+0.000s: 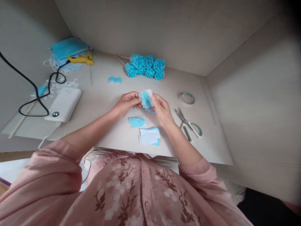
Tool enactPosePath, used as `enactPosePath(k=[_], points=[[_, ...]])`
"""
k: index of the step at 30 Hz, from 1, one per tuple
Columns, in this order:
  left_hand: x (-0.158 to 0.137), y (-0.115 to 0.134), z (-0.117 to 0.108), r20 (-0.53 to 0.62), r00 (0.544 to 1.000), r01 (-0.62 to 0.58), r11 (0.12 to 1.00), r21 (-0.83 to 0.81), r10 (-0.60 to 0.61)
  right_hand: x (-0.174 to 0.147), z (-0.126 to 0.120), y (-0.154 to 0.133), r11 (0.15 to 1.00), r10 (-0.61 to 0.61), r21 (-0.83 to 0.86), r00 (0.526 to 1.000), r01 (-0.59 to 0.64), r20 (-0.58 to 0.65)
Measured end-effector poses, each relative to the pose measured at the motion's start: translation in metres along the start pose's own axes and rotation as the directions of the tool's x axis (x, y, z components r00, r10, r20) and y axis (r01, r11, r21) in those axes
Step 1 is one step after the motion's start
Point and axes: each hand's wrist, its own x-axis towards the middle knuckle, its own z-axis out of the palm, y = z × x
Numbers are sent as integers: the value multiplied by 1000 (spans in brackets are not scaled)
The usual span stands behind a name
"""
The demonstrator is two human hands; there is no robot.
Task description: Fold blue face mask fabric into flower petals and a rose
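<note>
Between my two hands is a small blue-and-white piece of fabric (146, 99), raised over the middle of the table. The fingers of my left hand (128, 103) pinch its left edge. On the opposite side, my right hand (162, 108) grips it between thumb and fingers. Part of another blue piece (150, 110) shows just below it, close to my right fingers. Nearer my body lie a flat blue piece (137, 122) and a stack of white and blue pieces (149, 136). Beyond my left hand rest two small blue cut pieces (114, 80).
Blue fabric roses (148, 61) on sticks lie at the back. Scissors (184, 121) with spread blades and a tape roll (187, 98) are at right. A yellow glue gun (82, 58), blue masks (68, 48), a white power bank (64, 105) and a looping black cable (37, 94) occupy the left.
</note>
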Motion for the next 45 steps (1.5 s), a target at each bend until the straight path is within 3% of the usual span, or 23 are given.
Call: enactPosePath(k=[4, 8, 17, 22, 28, 34, 39, 45], points=[[-1, 2, 2, 29, 999, 21, 996, 92, -24, 3, -1, 2, 1000, -20, 22, 999, 19, 29], [-2, 3, 3, -6, 1000, 10, 990, 144, -9, 6, -6, 8, 999, -26, 17, 999, 27, -45], [0, 0, 3, -50, 999, 7, 1000, -19, -8, 7, -9, 9, 996, -36, 84, 998, 40, -55], [1, -3, 2, -44, 999, -8, 997, 77, 11, 6, -7, 9, 995, -25, 101, 999, 28, -33], [1, -2, 1, -78, 997, -10, 997, 71, 16, 5, -11, 4, 993, 33, 114, 999, -33, 0], [-4, 4, 7, 28, 999, 21, 990, 143, -26, 5, -15, 0, 993, 40, 112, 997, -48, 71], [-3, 4, 5, 28, 1000, -12, 986, 165, 7, 5, -13, 1, 1000, -14, 7, 1000, 14, 19], [-2, 4, 5, -22, 998, -55, 988, 147, 59, 3, -8, 1, 998, -21, 51, 1000, 21, -4]])
